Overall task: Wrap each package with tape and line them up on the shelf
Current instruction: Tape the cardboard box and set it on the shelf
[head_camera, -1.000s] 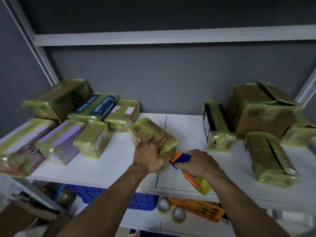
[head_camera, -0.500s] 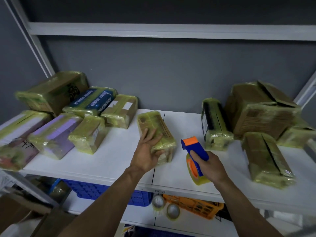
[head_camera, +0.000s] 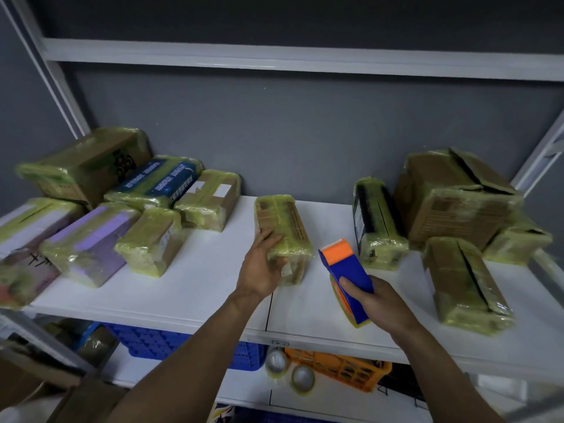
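Observation:
A small package wrapped in yellowish tape (head_camera: 283, 230) lies mid-shelf on the white shelf (head_camera: 201, 288). My left hand (head_camera: 262, 267) rests on its near left side, fingers fairly straight along the top and thumb against the near end. My right hand (head_camera: 375, 300) grips a blue and orange tape dispenser (head_camera: 345, 270) with a yellow tape roll, held just right of that package and above the shelf. Several taped packages (head_camera: 152, 239) sit in a group at the left. More taped packages (head_camera: 457, 196) stand at the right.
The grey back wall and the white upper shelf beam (head_camera: 305, 62) close off the space above and behind. Below the shelf sit a blue crate (head_camera: 183, 346), an orange basket (head_camera: 345, 370) and two spare tape rolls (head_camera: 290, 370). Bare shelf surface lies between the left group and the middle package.
The middle package has gone from tilted under my left hand to lying flat, farther back on the shelf. My right hand has lifted the dispenser away from it, to the right.

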Available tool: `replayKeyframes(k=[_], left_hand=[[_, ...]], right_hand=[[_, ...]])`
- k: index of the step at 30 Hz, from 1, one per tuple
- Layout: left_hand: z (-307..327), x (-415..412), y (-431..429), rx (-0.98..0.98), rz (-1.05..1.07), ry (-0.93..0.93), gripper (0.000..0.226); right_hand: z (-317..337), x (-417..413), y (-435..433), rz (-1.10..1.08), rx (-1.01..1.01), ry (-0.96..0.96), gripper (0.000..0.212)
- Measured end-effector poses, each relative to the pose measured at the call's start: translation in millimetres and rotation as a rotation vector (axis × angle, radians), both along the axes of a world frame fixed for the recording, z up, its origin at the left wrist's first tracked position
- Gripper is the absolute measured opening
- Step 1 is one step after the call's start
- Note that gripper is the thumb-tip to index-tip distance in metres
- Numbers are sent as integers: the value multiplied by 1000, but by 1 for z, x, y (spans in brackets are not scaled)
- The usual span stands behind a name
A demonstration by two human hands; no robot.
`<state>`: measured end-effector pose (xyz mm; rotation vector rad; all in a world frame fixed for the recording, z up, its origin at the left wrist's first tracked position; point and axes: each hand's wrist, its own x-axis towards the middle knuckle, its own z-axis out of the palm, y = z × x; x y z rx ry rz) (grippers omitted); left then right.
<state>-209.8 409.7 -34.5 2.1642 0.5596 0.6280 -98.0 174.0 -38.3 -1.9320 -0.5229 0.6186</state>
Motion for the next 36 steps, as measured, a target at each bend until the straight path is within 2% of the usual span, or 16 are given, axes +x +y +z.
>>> replayKeyframes(k=[3,5,7,9,10,11,13,18,23,28,32,36], left_hand=[[9,-8,2,178,20,187,69],[14,-15,-9,158,70,69,67],[23,-21,-21,-132,95,-102,52],[39,-23,-30,-521,92,-93,16],[45,-24,-31,-638,84,-37,11],[48,-26,-31,-682,58,16,22],[51,-31,-31,-702,9,24,30],[49,-34,-37,-736,-73,-43,13],[47,-33,-37,-727,-51,-62,11],[45,-31,-36,-709,-42,16,11],[41,-30,-37,-738,-48,-30,6],[38,-33,-34,-777,-40,-13,15]], right_hand=[[11,-2,-4,66,38,-25,37],[15,-5,-6,117,49,-67,40],[19,-9,-7,144,67,-100,50],[23,-13,-7,174,81,-104,59],[24,-15,-7,196,87,-97,61],[25,-16,-7,219,89,-89,61],[26,-18,-7,259,88,-82,55],[27,-20,-4,313,108,-77,58],[22,-16,-6,319,144,-77,55],[18,-8,-10,353,133,-89,46],[18,-6,-5,366,123,-147,42],[17,-7,-1,338,112,-211,39]])
